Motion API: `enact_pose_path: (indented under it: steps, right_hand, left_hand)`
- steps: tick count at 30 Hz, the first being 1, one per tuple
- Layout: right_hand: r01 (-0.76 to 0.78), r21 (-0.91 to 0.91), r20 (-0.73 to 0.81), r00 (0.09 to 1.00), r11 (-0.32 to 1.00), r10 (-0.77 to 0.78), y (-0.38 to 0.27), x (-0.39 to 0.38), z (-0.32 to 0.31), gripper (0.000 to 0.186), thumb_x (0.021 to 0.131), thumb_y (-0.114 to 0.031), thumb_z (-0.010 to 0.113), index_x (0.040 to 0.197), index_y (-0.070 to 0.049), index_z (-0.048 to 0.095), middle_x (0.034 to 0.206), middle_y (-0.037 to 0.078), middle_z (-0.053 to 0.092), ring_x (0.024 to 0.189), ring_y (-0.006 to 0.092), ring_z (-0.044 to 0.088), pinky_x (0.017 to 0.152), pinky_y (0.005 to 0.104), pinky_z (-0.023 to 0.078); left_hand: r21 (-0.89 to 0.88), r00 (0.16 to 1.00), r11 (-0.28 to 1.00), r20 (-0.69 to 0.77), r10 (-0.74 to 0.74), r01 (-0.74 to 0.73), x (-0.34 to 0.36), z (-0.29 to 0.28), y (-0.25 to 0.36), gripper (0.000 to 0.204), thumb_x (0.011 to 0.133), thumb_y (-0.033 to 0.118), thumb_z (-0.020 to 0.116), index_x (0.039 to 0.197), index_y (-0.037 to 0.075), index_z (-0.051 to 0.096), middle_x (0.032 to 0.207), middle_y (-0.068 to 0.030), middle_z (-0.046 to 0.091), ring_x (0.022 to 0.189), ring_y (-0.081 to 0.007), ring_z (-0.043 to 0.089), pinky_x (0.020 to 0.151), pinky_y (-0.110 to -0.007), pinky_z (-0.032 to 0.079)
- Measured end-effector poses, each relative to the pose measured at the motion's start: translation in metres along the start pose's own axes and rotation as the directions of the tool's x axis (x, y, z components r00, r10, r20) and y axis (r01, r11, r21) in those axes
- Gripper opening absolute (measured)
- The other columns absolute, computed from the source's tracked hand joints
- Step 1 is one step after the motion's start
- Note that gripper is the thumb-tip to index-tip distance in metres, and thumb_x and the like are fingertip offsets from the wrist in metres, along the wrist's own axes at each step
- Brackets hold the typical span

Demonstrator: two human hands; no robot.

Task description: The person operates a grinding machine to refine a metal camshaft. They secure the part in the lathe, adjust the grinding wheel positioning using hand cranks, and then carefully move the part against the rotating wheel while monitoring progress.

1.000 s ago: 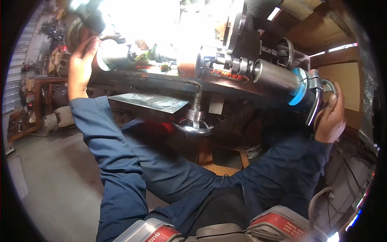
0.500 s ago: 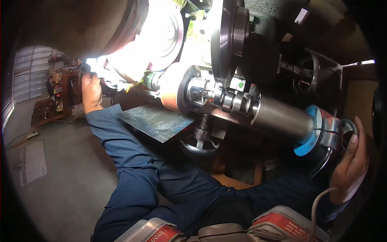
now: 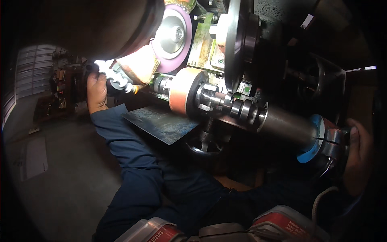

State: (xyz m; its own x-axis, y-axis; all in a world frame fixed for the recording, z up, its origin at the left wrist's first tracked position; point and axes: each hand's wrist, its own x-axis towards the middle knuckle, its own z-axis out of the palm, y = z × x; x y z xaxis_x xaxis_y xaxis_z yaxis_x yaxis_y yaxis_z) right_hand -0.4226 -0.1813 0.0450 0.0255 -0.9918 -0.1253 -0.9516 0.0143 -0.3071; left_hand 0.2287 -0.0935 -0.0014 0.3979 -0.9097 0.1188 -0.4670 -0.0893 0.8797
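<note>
My left hand (image 3: 97, 90) is closed at the base of a white segmented coolant hose (image 3: 117, 78), its fingertips partly hidden behind the fitting. The hose's orange tip points toward a shaft with several shiny lobes, a camshaft (image 3: 244, 111), mounted in a machine. An orange-rimmed chuck (image 3: 183, 90) with metal jaws grips the camshaft's left end. Its right end meets a grey cylindrical tailstock (image 3: 288, 127) with a blue ring (image 3: 312, 139). At the far right, my right hand (image 3: 358, 151) curls round the dim handwheel (image 3: 344, 139) beyond the clamp collar.
A purple grinding wheel (image 3: 185, 44) stands behind the hose, and a large dark disc (image 3: 236, 44) rises over the camshaft. A flat metal plate (image 3: 161, 123) juts out above my left sleeve. Below the machine bed is another handwheel (image 3: 204, 147). Respirator filters (image 3: 282, 226) fill the lower edge.
The glare has lessened, so the purple wheel and hose now show clearly. The whole scene has shifted slightly right and down. Both hands stay at the same places on the machine.
</note>
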Motion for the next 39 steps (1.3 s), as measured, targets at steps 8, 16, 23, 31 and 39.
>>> enact_pose_path:
  steps: [8,16,23,31,39]
  right_hand:
    - [-0.078,0.080,-0.007,0.997,0.994,0.079,-0.011,0.001,-0.006,0.038,0.103,-0.032,0.042,0.117,-0.005,0.065,0.116,0.016,0.064,0.110,0.0276,0.061,0.097,0.0368,0.045]
    - [0.074,0.006,0.043,0.996,0.997,-0.074,-0.013,-0.013,-0.001,0.037,0.101,-0.023,0.042,0.115,0.002,0.064,0.111,0.021,0.067,0.108,0.0327,0.063,0.094,0.0379,0.046]
    - [0.127,-0.143,-0.271,0.949,0.982,-0.162,-0.004,-0.030,0.036,0.040,0.102,-0.026,0.042,0.125,0.000,0.061,0.115,0.021,0.067,0.108,0.0307,0.065,0.092,0.0385,0.048]
    - [0.155,-0.032,-0.474,0.867,0.987,-0.151,-0.009,-0.043,0.061,0.048,0.102,-0.035,0.039,0.123,0.003,0.060,0.108,0.017,0.069,0.098,0.0259,0.066,0.088,0.0381,0.051]
    - [0.125,0.034,-0.419,0.902,0.992,-0.099,0.005,-0.037,0.058,0.047,0.104,-0.036,0.038,0.119,0.002,0.062,0.108,0.011,0.068,0.097,0.0198,0.065,0.088,0.0346,0.051]
  left_hand:
    - [0.104,0.999,0.994,-0.018,-0.029,0.030,0.003,0.039,0.044,0.029,0.099,0.021,0.059,0.119,0.000,0.059,0.107,-0.0057,0.066,0.099,-0.0125,0.058,0.090,-0.025,0.044]
    - [-0.174,0.991,0.982,0.096,0.091,-0.073,-0.015,0.030,0.027,0.030,0.100,0.023,0.056,0.122,0.001,0.058,0.109,-0.0076,0.068,0.100,-0.0118,0.061,0.091,-0.025,0.046]
    - [0.101,0.911,0.919,-0.125,0.393,-0.382,-0.020,0.034,-0.002,0.028,0.089,0.022,0.067,0.109,0.003,0.066,0.091,-0.0105,0.071,0.083,-0.0196,0.068,0.076,-0.030,0.052]
    - [0.089,0.936,0.952,-0.176,0.304,-0.292,-0.026,0.044,0.010,0.031,0.086,0.021,0.072,0.110,0.003,0.067,0.097,-0.0108,0.070,0.086,-0.0191,0.070,0.073,-0.030,0.055]
    - [0.093,0.891,0.926,-0.254,0.377,-0.366,-0.024,0.031,0.007,0.018,0.084,0.020,0.069,0.094,0.006,0.065,0.082,-0.0077,0.066,0.078,-0.0265,0.063,0.074,-0.039,0.047]
